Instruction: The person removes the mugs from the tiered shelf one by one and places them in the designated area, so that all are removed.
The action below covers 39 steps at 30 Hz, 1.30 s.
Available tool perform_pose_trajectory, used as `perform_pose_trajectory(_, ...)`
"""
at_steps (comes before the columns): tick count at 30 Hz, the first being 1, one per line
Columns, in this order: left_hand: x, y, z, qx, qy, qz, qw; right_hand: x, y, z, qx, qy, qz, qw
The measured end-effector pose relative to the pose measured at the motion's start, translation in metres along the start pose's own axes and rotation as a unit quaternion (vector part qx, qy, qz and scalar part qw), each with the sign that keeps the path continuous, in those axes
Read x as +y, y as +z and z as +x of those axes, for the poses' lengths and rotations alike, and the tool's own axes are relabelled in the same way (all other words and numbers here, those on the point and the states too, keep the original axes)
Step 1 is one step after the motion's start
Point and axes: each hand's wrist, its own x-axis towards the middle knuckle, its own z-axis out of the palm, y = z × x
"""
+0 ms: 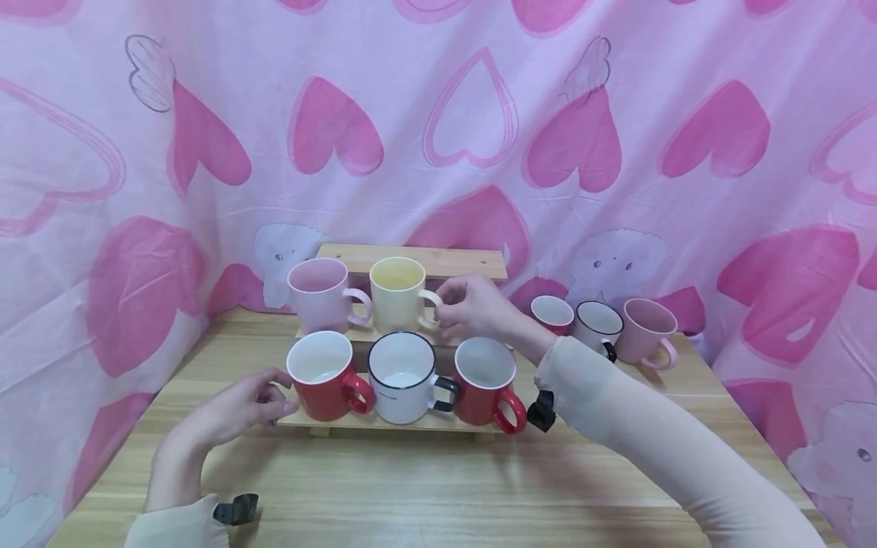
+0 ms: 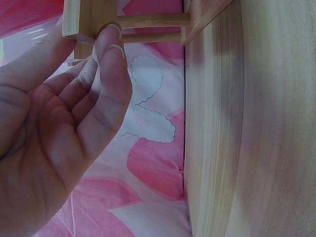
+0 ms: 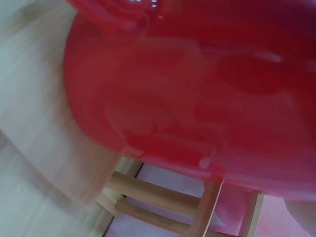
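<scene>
My right hand (image 1: 479,308) pinches the handle of a yellow mug (image 1: 397,304), which stands on the middle tier of a wooden rack (image 1: 411,257). A pink mug (image 1: 317,301) is to its left. On the front board are a red mug (image 1: 322,396), a white mug with a black rim (image 1: 400,399) and another red mug (image 1: 473,399); that last one fills much of the right wrist view, hiding the right hand there. My left hand (image 1: 236,407) holds the left end of the front board (image 2: 91,22) between thumb and fingers.
On the table (image 1: 342,495), right of the rack, stand a red-and-white mug (image 1: 551,312), a white mug with a black handle (image 1: 597,323) and a pink mug (image 1: 644,335). Behind everything hangs a pink cloth (image 1: 473,106) with hearts.
</scene>
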Motion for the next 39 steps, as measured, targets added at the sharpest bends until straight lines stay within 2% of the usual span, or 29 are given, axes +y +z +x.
perform_pose_trajectory(3,0.001,0.0,0.0,0.003,-0.007,0.003,1.0,0.0,0.0,0.001,0.005,0.007,0.009,1.0)
perform_pose_trajectory(12,-0.001,0.0,-0.001,0.002,0.001,-0.008,1.0,-0.002,0.002,0.002,0.024,-0.004,-0.024,0.999)
perform_pose_trajectory(19,-0.002,-0.001,-0.001,0.003,0.0,-0.009,1.0,0.0,0.003,0.007,-0.017,0.014,0.051,0.998)
perform_pose_trajectory(24,-0.001,-0.001,-0.001,0.003,-0.003,-0.004,1.0,0.002,0.0,0.009,-0.027,0.022,0.083,0.996)
perform_pose_trajectory(32,0.0,-0.001,0.0,-0.001,0.01,-0.008,0.9999,0.005,-0.004,0.01,-0.029,0.013,0.08,0.996)
perform_pose_trajectory(39,-0.002,-0.001,0.001,0.0,0.01,-0.01,0.9999,0.004,-0.009,0.006,-0.019,0.0,0.058,0.998)
